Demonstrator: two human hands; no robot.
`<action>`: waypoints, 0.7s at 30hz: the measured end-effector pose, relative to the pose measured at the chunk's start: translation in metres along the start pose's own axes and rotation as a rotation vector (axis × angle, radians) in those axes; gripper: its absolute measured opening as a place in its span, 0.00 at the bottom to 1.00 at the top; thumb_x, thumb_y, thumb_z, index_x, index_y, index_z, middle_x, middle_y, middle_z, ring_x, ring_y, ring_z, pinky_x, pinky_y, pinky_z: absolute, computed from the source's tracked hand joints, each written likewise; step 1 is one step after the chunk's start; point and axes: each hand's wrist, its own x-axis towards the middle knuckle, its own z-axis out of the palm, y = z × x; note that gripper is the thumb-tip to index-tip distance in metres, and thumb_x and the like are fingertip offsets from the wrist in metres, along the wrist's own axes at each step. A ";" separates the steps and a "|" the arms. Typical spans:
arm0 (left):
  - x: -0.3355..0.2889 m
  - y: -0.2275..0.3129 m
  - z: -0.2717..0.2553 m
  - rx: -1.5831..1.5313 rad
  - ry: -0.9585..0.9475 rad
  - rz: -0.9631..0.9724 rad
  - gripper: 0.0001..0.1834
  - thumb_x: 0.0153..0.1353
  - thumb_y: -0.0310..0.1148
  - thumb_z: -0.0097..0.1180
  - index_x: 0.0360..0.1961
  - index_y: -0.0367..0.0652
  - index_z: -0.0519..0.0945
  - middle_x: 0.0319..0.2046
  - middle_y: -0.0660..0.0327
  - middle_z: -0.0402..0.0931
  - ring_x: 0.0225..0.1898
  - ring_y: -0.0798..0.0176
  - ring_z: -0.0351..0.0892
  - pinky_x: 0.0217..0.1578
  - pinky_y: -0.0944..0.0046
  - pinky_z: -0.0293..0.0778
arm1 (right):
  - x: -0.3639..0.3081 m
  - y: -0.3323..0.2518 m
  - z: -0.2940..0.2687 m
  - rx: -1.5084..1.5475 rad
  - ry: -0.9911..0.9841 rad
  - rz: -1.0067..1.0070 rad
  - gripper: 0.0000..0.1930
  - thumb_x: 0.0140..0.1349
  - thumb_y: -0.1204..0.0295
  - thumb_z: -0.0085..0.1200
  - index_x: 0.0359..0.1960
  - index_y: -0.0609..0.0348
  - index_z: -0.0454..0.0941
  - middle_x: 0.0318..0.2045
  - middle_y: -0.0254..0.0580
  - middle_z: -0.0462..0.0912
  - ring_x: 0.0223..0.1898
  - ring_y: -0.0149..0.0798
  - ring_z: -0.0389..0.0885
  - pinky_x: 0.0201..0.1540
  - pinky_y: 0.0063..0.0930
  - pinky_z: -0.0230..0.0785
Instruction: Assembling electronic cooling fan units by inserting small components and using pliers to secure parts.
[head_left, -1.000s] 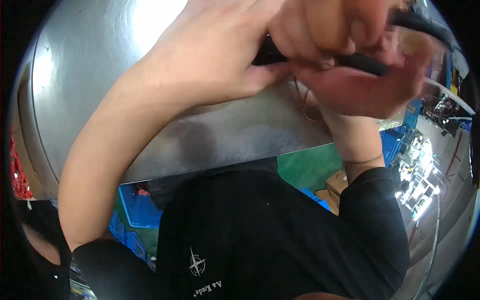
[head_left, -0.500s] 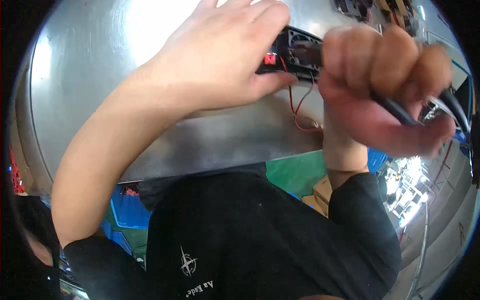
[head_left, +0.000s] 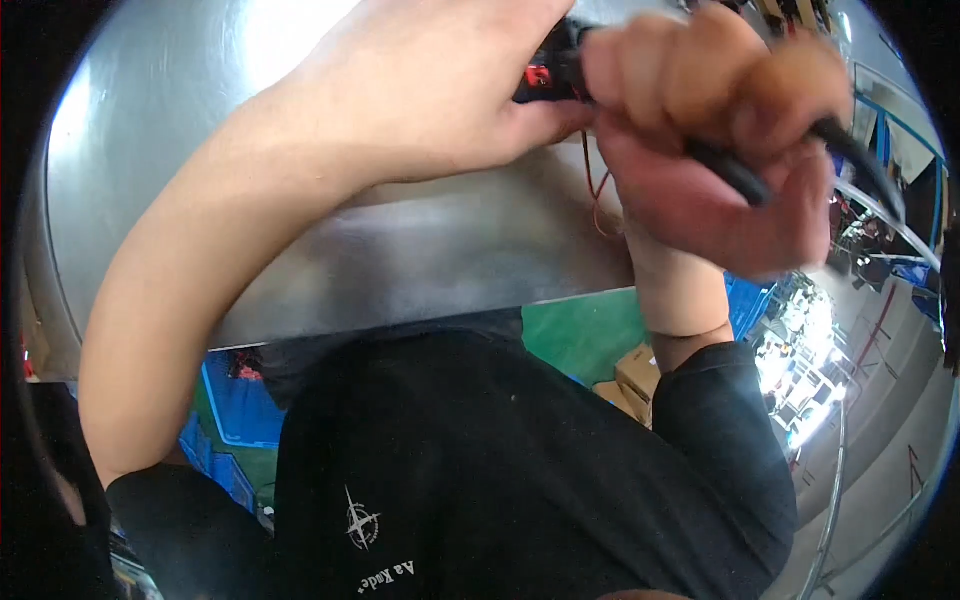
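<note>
A black housing lies near the far edge of view on the metal table, mostly covered by my hands; its dark side [head_left: 545, 94] shows between them. My left hand [head_left: 470, 75] grips it, thumb along the near side. A small red part [head_left: 538, 76] shows beside the thumb. My right hand [head_left: 705, 130], blurred, is closed around what looks like pliers, with two black handles [head_left: 862, 168] sticking out at the right. Their working end is hidden at the housing. Thin red wires [head_left: 594, 188] hang from the housing onto the table.
The metal table [head_left: 450, 260] ends in front of my body. Below it are a blue crate [head_left: 240, 405] at the left, cardboard boxes [head_left: 636, 375] and green floor [head_left: 570, 335]. Blurred equipment [head_left: 805, 345] fills the right side.
My right hand and the pliers have moved left and upward, closer to my left hand, covering the fan in the housing that showed before. My left hand keeps its grip.
</note>
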 end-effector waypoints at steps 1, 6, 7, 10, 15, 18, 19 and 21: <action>0.002 0.006 -0.003 0.029 -0.020 -0.006 0.39 0.64 0.50 0.60 0.62 0.25 0.68 0.61 0.34 0.71 0.74 0.31 0.57 0.75 0.35 0.49 | -0.002 -0.007 -0.001 -0.010 -0.001 0.000 0.24 0.67 0.37 0.48 0.37 0.44 0.67 0.23 0.28 0.60 0.22 0.28 0.58 0.28 0.29 0.50; -0.030 0.001 0.011 -0.027 0.152 0.060 0.37 0.61 0.48 0.63 0.60 0.28 0.69 0.59 0.33 0.71 0.71 0.32 0.61 0.73 0.36 0.52 | 0.001 -0.016 0.018 0.154 0.127 -0.015 0.23 0.66 0.39 0.51 0.38 0.44 0.68 0.23 0.27 0.61 0.22 0.27 0.59 0.29 0.29 0.50; -0.035 0.004 0.013 -0.090 0.340 0.140 0.35 0.60 0.47 0.65 0.58 0.29 0.70 0.56 0.34 0.72 0.68 0.33 0.65 0.71 0.37 0.55 | -0.001 -0.020 0.019 0.184 0.152 -0.003 0.23 0.66 0.40 0.51 0.38 0.44 0.68 0.23 0.27 0.61 0.22 0.27 0.59 0.29 0.28 0.50; -0.044 0.000 0.002 -0.251 0.233 0.079 0.33 0.58 0.45 0.68 0.54 0.31 0.71 0.48 0.38 0.74 0.58 0.37 0.71 0.64 0.40 0.63 | -0.002 -0.040 0.020 0.260 0.162 -0.067 0.22 0.65 0.41 0.55 0.41 0.44 0.69 0.24 0.26 0.61 0.24 0.27 0.58 0.30 0.28 0.50; -0.057 0.018 -0.001 -0.235 0.209 0.044 0.31 0.58 0.45 0.69 0.52 0.33 0.71 0.46 0.41 0.73 0.52 0.40 0.71 0.58 0.44 0.66 | -0.008 -0.049 0.052 0.223 0.149 -0.048 0.24 0.64 0.40 0.58 0.41 0.44 0.69 0.26 0.27 0.63 0.24 0.28 0.58 0.30 0.28 0.50; -0.065 0.021 -0.004 -0.182 0.176 -0.024 0.30 0.59 0.46 0.68 0.51 0.33 0.71 0.47 0.42 0.73 0.53 0.40 0.71 0.58 0.44 0.66 | -0.008 -0.044 0.066 0.239 0.237 -0.026 0.23 0.65 0.40 0.57 0.40 0.44 0.68 0.25 0.28 0.63 0.23 0.28 0.58 0.29 0.29 0.51; -0.066 0.020 0.001 -0.152 0.230 0.018 0.30 0.60 0.46 0.67 0.51 0.32 0.71 0.47 0.41 0.73 0.53 0.39 0.70 0.58 0.44 0.65 | -0.007 -0.043 0.071 0.230 0.268 -0.012 0.23 0.65 0.40 0.57 0.40 0.44 0.68 0.24 0.29 0.63 0.23 0.28 0.58 0.29 0.29 0.51; -0.065 0.020 0.007 -0.125 0.288 0.061 0.30 0.60 0.46 0.67 0.51 0.32 0.70 0.47 0.41 0.72 0.54 0.39 0.70 0.59 0.44 0.65 | -0.007 -0.048 0.075 0.216 0.328 0.014 0.23 0.66 0.40 0.56 0.40 0.45 0.67 0.23 0.29 0.64 0.22 0.29 0.57 0.29 0.29 0.51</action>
